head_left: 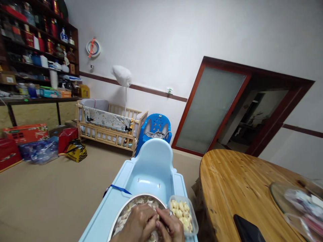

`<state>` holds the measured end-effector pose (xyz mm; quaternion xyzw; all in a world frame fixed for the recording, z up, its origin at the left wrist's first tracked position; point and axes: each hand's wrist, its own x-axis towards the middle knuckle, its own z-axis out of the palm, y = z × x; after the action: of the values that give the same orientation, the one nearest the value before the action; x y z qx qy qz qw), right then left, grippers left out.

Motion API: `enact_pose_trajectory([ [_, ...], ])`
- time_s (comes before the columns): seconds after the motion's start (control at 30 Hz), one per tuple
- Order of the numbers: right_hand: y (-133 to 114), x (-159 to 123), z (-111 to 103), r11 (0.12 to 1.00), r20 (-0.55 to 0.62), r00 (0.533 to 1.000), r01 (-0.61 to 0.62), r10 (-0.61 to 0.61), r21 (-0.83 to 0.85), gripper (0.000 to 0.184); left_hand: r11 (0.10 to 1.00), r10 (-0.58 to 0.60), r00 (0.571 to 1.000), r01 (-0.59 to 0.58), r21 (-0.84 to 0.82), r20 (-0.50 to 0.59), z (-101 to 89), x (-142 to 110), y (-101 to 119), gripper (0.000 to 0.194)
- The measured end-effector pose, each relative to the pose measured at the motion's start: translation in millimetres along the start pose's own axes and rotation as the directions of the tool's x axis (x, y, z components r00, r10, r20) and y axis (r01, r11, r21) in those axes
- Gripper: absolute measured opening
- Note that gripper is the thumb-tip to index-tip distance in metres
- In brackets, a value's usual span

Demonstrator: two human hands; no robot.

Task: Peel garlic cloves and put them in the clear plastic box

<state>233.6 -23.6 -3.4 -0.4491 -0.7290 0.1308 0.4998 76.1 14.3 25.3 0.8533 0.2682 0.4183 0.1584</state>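
- We see the person's left hand (141, 222) and right hand (173, 227) low over the round silver metal bowl (144, 195), fingertips drawn together above its contents.
- Grip: thumbs and fingers of both look bent and close to meeting; we cannot tell whether anything is pinched between them.
- Inside the bowl we note pale garlic cloves in papery skin (122, 222), partly hidden by the hands.
- The bowl sits on the light-blue plastic high-chair tray (101, 215), clear of its left edge.
- Towards the tray's right edge, close beside the bowl: a clear plastic rectangular tub (193, 218) of smooth, cream-coloured peeled cloves (179, 211).
- Beyond the bowl rises the rounded light-blue backrest (155, 154); a dark-blue strap (120, 189) crosses the chair's left side.
- To our right stands a brown wooden tabletop (227, 181) with a curved edge, a black phone (248, 230) near its left edge.
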Motion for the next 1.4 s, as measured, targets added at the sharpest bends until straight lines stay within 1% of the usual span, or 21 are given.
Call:
enact_pose_trajectory([
  [0.1,3.2,-3.6,1.8,1.000,-0.015,1.000,0.005,-0.005,-0.024,0.038,0.996,0.054,0.998,-0.051,0.076,-0.033,3.9,-3.2,-4.0,0.024],
  [0.17,5.7,-6.3,5.5,1.000,-0.041,0.999,-0.022,0.021,-0.019,0.034,0.985,0.086,0.995,-0.077,0.152,-0.054,7.0,-5.6,-5.9,0.022],
  [0.27,5.9,-7.7,13.6,0.989,-0.133,0.981,-0.139,0.144,0.045,0.024,0.966,0.088,0.994,-0.068,0.248,-0.071,10.4,-7.7,-6.0,0.022],
  [0.37,2.8,-6.0,20.2,0.947,-0.207,0.935,-0.245,0.287,0.209,0.022,0.958,0.040,0.996,-0.014,0.286,-0.084,12.4,-8.3,-5.2,0.021],
  [0.43,1.1,-4.6,21.8,0.885,-0.217,0.891,-0.312,0.398,0.344,0.027,0.952,-0.021,0.995,0.048,0.301,-0.093,13.6,-8.6,-5.5,0.021],
  [0.5,0.2,-3.7,21.2,0.788,-0.187,0.831,-0.389,0.524,0.477,0.033,0.942,-0.090,0.992,0.113,0.316,-0.085,14.6,-8.9,-6.0,0.020],
  [0.57,-0.1,-3.0,19.4,0.679,-0.136,0.772,-0.444,0.621,0.584,0.037,0.928,-0.143,0.988,0.154,0.339,-0.058,15.0,-9.1,-6.0,0.020],
  [0.77,2.3,-1.6,12.7,0.475,-0.084,0.648,-0.456,0.757,0.752,0.048,0.882,-0.253,0.965,0.202,0.426,0.067,9.2,-9.0,-3.8,0.021],
  [0.83,5.6,-2.8,11.2,0.429,-0.059,0.626,-0.459,0.777,0.778,0.052,0.874,-0.285,0.954,0.217,0.434,0.096,6.8,-8.8,-3.3,0.021],
  [0.9,9.2,-4.9,11.0,0.417,-0.038,0.633,-0.464,0.773,0.782,0.054,0.878,-0.313,0.942,0.239,0.415,0.119,5.1,-8.2,-3.0,0.020],
  [0.97,12.0,-7.1,12.5,0.428,-0.022,0.656,-0.467,0.755,0.774,0.052,0.898,-0.317,0.937,0.246,0.366,0.149,3.7,-7.1,-2.8,0.021],
  [1.03,13.2,-8.4,15.0,0.455,-0.018,0.685,-0.464,0.729,0.760,0.050,0.935,-0.268,0.950,0.214,0.284,0.164,2.5,-5.8,-2.7,0.021],
  [1.1,12.7,-8.6,17.3,0.485,-0.021,0.709,-0.460,0.705,0.744,0.046,0.966,-0.201,0.968,0.170,0.195,0.151,1.6,-4.3,-2.3,0.021],
  [1.23,6.9,-6.1,17.8,0.533,0.004,0.746,-0.480,0.666,0.697,0.041,0.990,-0.116,0.987,0.106,0.088,0.115,1.4,-1.3,-0.5,0.020],
  [1.27,4.2,-5.1,16.9,0.561,0.012,0.761,-0.488,0.648,0.668,0.038,0.993,-0.101,0.989,0.092,0.076,0.112,1.5,-0.8,-0.1,0.021],
  [1.3,1.1,-4.1,15.9,0.609,0.009,0.784,-0.490,0.621,0.623,0.034,0.994,-0.088,0.990,0.081,0.067,0.109,1.5,-0.4,0.1,0.021],
  [1.4,-11.0,-1.0,12.5,0.786,-0.042,0.861,-0.443,0.508,0.431,0.017,0.996,-0.060,0.993,0.052,0.078,0.105,0.2,-0.9,-0.6,0.021],
])
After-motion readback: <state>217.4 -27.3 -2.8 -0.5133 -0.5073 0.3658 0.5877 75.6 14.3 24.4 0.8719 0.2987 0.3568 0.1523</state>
